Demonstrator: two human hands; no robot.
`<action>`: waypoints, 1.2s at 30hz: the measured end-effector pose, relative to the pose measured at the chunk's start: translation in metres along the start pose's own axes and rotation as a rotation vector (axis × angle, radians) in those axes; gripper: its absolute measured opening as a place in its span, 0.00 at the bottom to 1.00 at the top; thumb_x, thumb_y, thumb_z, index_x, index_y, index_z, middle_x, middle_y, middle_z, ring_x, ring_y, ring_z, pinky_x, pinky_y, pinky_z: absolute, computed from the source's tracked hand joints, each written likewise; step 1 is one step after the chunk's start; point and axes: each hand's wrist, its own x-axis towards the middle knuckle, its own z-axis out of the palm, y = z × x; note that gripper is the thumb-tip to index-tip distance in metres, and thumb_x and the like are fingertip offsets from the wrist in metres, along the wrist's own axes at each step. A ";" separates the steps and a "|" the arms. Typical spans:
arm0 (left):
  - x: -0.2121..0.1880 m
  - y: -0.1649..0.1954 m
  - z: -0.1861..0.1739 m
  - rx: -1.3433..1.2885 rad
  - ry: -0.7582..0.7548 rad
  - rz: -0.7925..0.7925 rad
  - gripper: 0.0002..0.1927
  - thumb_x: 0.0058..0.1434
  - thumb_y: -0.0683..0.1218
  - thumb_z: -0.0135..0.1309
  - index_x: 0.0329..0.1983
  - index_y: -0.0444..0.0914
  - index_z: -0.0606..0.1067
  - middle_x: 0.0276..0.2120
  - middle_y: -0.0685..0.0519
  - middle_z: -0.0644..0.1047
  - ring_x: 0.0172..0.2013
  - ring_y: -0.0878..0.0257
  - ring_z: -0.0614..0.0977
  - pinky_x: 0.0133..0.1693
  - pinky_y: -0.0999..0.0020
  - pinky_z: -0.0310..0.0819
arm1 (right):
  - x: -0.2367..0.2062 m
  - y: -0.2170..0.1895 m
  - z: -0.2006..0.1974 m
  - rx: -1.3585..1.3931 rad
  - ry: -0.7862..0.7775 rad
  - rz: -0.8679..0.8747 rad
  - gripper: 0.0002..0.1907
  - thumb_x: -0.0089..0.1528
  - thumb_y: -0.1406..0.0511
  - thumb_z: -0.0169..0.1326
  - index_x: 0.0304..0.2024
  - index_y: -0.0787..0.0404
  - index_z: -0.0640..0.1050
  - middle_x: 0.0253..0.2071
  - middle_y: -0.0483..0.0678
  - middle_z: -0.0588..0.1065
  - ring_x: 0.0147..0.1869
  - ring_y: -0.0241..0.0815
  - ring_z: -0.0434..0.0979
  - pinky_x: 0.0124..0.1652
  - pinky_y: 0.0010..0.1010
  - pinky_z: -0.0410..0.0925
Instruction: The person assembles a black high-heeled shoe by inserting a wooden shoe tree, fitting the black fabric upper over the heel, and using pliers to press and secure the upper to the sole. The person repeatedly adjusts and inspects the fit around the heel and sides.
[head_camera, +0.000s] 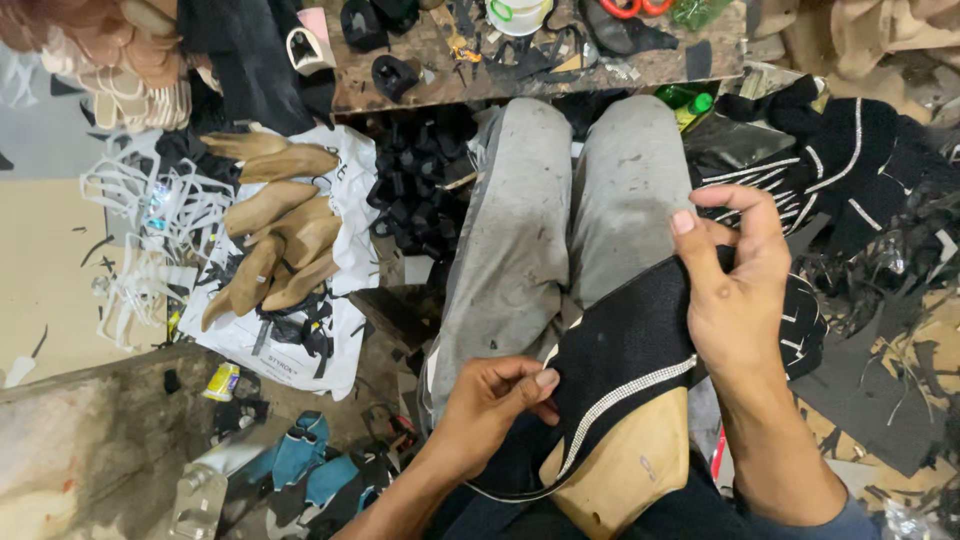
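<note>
Seen from above, a seated person in grey trousers (520, 250) works a black fabric shoe upper (620, 340), trimmed with a rhinestone strip (625, 392), over a wooden shoe last (630, 470) resting on the lap. The left hand (495, 400) pinches the upper's edge near the strip; the right hand (735, 290) is clamped on its far edge, pulling it taut. The fabric looks soft and pliable, the last stiff and likely solid, best gripped by its body. On the floor, a white plastic bag (300, 350) carries more wooden lasts (275, 240). A cluttered worktop (660, 65) stands ahead.
</note>
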 end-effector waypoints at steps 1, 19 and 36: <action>-0.001 -0.003 -0.002 -0.005 0.004 -0.019 0.10 0.65 0.45 0.60 0.38 0.31 0.83 0.27 0.52 0.81 0.29 0.67 0.82 0.36 0.73 0.77 | -0.001 0.004 -0.001 0.003 0.001 -0.013 0.11 0.71 0.68 0.57 0.53 0.61 0.71 0.36 0.40 0.76 0.40 0.25 0.70 0.43 0.17 0.63; 0.006 -0.011 -0.008 -0.043 -0.079 -0.077 0.10 0.62 0.44 0.64 0.38 0.30 0.82 0.31 0.50 0.83 0.32 0.67 0.84 0.40 0.72 0.81 | -0.008 0.048 -0.021 0.158 0.039 -0.051 0.10 0.77 0.69 0.57 0.54 0.62 0.67 0.34 0.44 0.74 0.36 0.29 0.72 0.41 0.19 0.64; 0.014 -0.017 -0.012 -0.056 -0.107 -0.136 0.08 0.61 0.42 0.64 0.38 0.31 0.83 0.32 0.49 0.83 0.32 0.66 0.83 0.38 0.72 0.80 | -0.003 0.055 -0.018 0.213 0.006 -0.054 0.12 0.78 0.69 0.56 0.54 0.62 0.65 0.34 0.47 0.75 0.36 0.31 0.72 0.41 0.21 0.65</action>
